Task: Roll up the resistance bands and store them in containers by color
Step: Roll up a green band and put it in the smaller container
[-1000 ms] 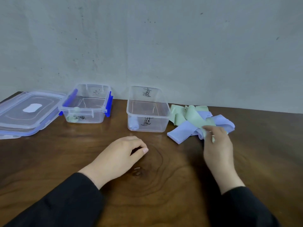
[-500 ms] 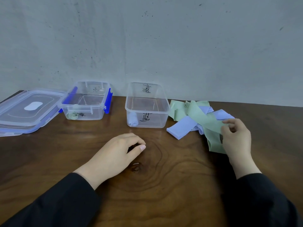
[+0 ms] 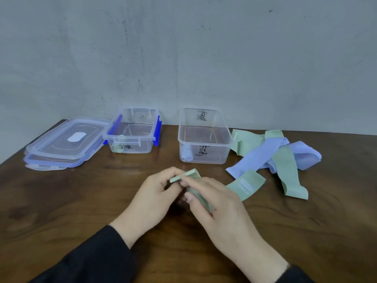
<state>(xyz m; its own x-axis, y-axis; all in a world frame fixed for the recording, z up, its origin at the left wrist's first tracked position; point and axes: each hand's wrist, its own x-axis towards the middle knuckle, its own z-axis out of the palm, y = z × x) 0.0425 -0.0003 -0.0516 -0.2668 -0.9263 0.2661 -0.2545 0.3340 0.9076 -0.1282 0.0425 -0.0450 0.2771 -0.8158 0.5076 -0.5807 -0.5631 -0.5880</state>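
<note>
Now both hands (image 3: 191, 199) w/ green band (image 3: 193, 174), prob. pulled from pile (image 3: 281, 152).

Glossy wooden table (image 3: 81, 201), clear plastic containers (image 3: 205, 137)

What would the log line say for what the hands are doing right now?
step: start rolling | left hand + right hand: both pinch green band end | rolled: none yet | left box: green roll | right box: blue roll

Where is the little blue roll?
In the head view, the blue roll lies inside the clear container right of centre, in its front-left corner, just left of the pile of loose bands.
</note>
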